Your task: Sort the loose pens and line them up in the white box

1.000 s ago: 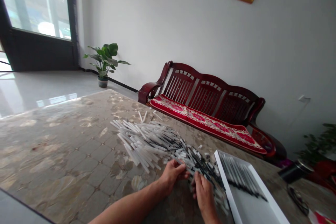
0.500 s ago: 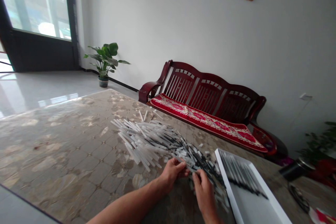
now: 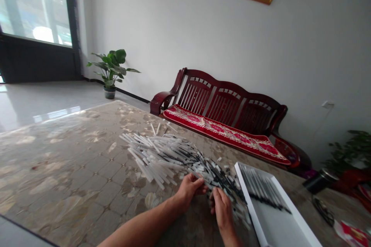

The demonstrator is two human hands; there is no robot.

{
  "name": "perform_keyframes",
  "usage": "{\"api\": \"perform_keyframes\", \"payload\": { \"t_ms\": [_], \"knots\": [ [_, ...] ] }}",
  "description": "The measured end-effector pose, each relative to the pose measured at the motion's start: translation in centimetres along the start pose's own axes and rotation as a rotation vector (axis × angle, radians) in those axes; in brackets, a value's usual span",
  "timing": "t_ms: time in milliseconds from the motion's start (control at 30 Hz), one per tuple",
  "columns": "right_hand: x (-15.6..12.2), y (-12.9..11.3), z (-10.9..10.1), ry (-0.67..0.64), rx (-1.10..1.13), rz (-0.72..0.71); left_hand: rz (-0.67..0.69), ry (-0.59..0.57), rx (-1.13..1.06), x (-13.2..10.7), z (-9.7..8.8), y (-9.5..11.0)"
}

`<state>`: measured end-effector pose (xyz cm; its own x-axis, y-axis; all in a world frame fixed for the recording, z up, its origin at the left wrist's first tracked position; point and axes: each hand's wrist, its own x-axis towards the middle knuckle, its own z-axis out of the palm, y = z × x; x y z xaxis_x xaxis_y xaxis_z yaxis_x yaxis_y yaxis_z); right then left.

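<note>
My left hand is closed in a pinch at the near edge of a loose pile, with a slim translucent pen barrel at its fingertips. My right hand is just to the right, thumb and fingers pressed together at the barrel's other end; a small part inside that grip is too hidden to name. Beyond the left hand lie many whitish pen barrels. Black and clear pen pieces spread beyond the right hand. A white tray to the right holds a row of assembled-looking pens with dark ends.
Everything lies on a patterned brown table. A black cup and a red-and-white packet are at the far right. Behind the table stands a dark red wooden bench with a red cushion; a potted plant is at left.
The view has shifted slightly, moving the scene a little to the left. My right hand has turned a little, with its fingers still pinched; the left hand keeps nearly the same pose.
</note>
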<state>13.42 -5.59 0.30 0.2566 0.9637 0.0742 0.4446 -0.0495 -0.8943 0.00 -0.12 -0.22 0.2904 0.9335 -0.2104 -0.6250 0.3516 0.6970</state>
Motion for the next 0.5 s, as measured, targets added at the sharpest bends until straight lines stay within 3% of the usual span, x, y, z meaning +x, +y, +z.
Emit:
{"api": "perform_keyframes", "payload": {
  "t_ms": [167,333,500],
  "knots": [
    [0.47,0.45,0.31,0.086,-0.098,-0.159,-0.006,-0.008,0.02,-0.1,0.05,0.25],
    [0.89,0.51,0.58,0.012,-0.06,-0.05,0.032,-0.016,0.065,-0.04,-0.07,0.63],
    [0.83,-0.13,0.49,0.103,-0.224,-0.3,0.034,-0.043,0.096,0.01,-0.4,0.79]
  ]
}}
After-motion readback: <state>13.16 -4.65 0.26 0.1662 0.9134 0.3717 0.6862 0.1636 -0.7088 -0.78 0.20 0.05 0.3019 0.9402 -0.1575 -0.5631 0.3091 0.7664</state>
